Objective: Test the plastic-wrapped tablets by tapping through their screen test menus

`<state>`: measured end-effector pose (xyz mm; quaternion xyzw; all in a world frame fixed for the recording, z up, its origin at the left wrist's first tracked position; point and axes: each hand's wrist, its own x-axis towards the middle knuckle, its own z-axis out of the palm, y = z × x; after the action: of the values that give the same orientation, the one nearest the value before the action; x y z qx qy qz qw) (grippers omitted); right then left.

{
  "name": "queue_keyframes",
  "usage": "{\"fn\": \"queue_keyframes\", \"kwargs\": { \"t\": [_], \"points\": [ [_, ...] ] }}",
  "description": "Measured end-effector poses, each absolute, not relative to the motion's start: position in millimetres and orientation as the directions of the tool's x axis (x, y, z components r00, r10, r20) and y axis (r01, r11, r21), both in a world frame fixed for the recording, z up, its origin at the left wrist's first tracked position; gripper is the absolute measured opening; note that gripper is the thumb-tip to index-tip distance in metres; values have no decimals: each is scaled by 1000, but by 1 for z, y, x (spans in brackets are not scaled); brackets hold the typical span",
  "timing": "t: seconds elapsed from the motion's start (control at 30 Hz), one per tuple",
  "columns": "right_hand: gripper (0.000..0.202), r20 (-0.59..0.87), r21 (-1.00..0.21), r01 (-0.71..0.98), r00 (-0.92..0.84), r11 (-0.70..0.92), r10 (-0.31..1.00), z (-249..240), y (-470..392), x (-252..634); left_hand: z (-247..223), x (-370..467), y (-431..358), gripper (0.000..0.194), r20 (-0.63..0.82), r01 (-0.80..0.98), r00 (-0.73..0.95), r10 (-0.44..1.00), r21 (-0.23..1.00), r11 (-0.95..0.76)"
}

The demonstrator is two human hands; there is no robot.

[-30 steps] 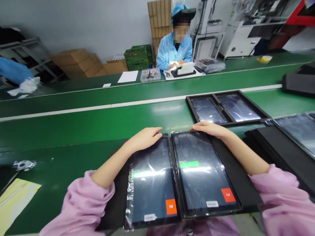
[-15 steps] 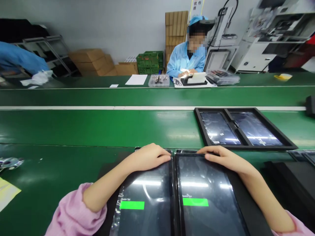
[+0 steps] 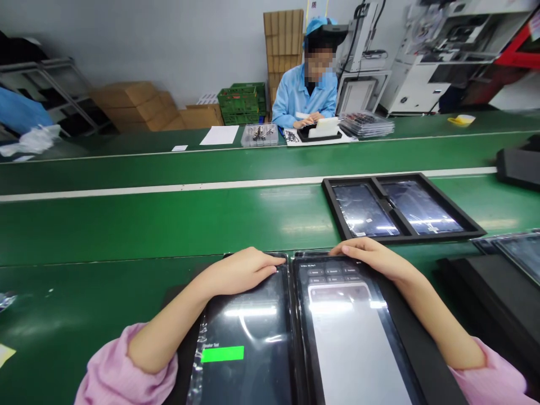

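Side by side in front of me lie two tablets. On the dark screen of the left tablet (image 3: 244, 320) is a green bar under small "Speaker Test" lettering. The right tablet (image 3: 354, 343) shows a pale panel with rows of small dark buttons above it. My left hand (image 3: 242, 271) rests flat across the top of the left tablet, open, its fingers stretched toward the inner corner. Over the upper edge of the right tablet lies my right hand (image 3: 371, 256), open, thumb near the screen and fingertips partly hidden at the rim. Black foam (image 3: 426, 349) shows beside the tablets.
A black tray (image 3: 400, 230) with two film-covered tablets lies ahead on the green belt (image 3: 169, 225). Dark stacked trays (image 3: 498, 298) stand at right. Across the line, a person in blue (image 3: 306, 95) sits behind a clear parts box (image 3: 259, 135).
The right tablet's screen has switched from the green bar to a pale panel with buttons. My right hand has shifted slightly on the upper edge. The view has turned a little.
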<state>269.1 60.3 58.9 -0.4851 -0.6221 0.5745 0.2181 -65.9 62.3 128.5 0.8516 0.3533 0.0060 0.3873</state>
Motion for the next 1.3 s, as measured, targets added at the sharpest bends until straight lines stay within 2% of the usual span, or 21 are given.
{"fn": "queue_keyframes", "kwargs": {
  "t": [0.2, 0.3, 0.33, 0.47, 0.63, 0.8, 0.97, 1.03, 1.13, 1.2, 1.3],
  "points": [
    [49, -264, -936, 334, -462, -110, 847, 55, 61, 271, 126, -70, 62, 40, -304, 626, 744, 595, 629, -461],
    [42, -217, -947, 316, -512, -53, 831, 61, 61, 272, 126, -75, 59, 87, -310, 624, 760, 572, 597, -505],
    [41, -199, -949, 315, -529, -27, 825, 63, 61, 273, 127, -75, 58, 92, -314, 629, 754, 577, 598, -497],
    [43, -166, -936, 348, -564, 50, 809, 66, 61, 274, 130, -73, 58, 49, -335, 641, 722, 606, 653, -403],
    [62, -226, -950, 307, -538, -61, 812, 61, 61, 274, 129, -73, 59, 55, -390, 685, 711, 585, 573, -451],
    [69, -230, -965, 227, -483, -133, 845, 59, 59, 272, 128, -74, 54, 65, -385, 705, 701, 601, 506, -498],
    [73, -291, -957, 169, -485, -238, 825, 57, 57, 271, 129, -70, 46, 51, -365, 753, 618, 697, 530, -390],
    [74, -293, -956, 169, -484, -241, 824, 55, 57, 271, 126, -68, 41, 52, -340, 807, 547, 765, 455, -375],
    [75, -296, -955, 173, -481, -242, 825, 53, 58, 271, 123, -66, 35, 47, -310, 838, 528, 791, 340, -427],
    [75, -300, -954, 166, -475, -251, 827, 54, 58, 271, 127, -67, 35, 42, -322, 837, 525, 788, 367, -407],
    [76, -294, -956, 147, -474, -255, 830, 56, 59, 269, 140, -76, 42, 38, -401, 825, 502, 766, 488, -285]
  ]
}}
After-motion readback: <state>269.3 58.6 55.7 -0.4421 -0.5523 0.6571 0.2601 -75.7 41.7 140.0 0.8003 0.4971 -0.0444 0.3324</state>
